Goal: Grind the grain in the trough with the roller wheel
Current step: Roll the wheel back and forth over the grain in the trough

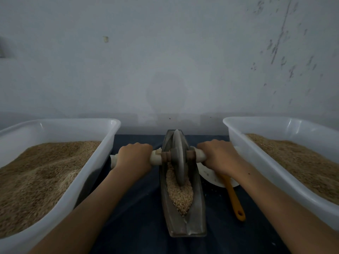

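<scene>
2 white plastic tubs heaped with brown meal stand at the left and right edges of a dark blue cloth, beside a white plate bearing a yellow-handled utensil

Both forearms are bare, no sleeves or jewellery showing.

Dull grey metal trough, glossy white plastic tubs.
</scene>
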Available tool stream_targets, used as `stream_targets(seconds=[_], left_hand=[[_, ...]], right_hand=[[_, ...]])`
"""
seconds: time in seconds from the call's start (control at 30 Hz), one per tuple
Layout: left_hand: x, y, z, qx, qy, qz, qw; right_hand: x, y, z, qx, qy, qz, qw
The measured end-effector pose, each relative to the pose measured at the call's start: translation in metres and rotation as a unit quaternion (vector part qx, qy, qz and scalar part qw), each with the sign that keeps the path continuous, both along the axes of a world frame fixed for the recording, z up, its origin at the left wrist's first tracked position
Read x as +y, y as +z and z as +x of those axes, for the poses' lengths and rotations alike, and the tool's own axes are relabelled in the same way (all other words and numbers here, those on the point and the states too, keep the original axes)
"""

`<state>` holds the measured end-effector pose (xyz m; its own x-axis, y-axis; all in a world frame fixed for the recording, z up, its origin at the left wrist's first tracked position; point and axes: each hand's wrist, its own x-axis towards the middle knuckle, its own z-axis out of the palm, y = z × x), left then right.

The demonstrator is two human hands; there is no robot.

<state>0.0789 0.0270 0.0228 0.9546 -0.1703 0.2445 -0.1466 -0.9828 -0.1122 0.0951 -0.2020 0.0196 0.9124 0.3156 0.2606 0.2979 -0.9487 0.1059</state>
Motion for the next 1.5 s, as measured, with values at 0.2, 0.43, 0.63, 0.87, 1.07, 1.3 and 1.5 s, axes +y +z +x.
stream_targets(seconds=[0.2, 0.43, 0.63, 0.87, 1.07, 1.3, 1.5], left_hand=[[0.001, 0.001, -0.001, 0.011, -0.003, 0.008, 1.0], [0.0, 0.007, -0.001, 0.082, 0.0, 0.035, 0.996], [0.002, 0.003, 0.003, 0.037, -0.012, 0.016, 0.999], [0.006, -0.008, 0.006, -0.04, -0.028, -0.031, 0.998], [0.006, -0.001, 0.005, 0.052, -0.016, -0.009, 0.998], [0.004, 0.005, 0.003, 0.092, -0.012, 0.014, 0.996], [0.0, 0.0, 0.002, 0.01, -0.011, 0.001, 1.0]], right_hand=[[0.001, 0.006, -0.003, 0.036, -0.005, -0.012, 0.999], [0.0, 0.023, -0.011, 0.189, -0.016, -0.027, 0.982], [-0.001, 0.016, -0.009, 0.152, -0.013, -0.017, 0.988], [0.002, 0.002, -0.005, -0.038, 0.01, -0.01, 0.999], [0.002, 0.016, -0.008, 0.091, 0.01, -0.035, 0.995], [0.0, 0.023, -0.01, 0.179, 0.005, -0.031, 0.983], [0.001, 0.011, -0.005, 0.074, 0.012, -0.016, 0.997]])
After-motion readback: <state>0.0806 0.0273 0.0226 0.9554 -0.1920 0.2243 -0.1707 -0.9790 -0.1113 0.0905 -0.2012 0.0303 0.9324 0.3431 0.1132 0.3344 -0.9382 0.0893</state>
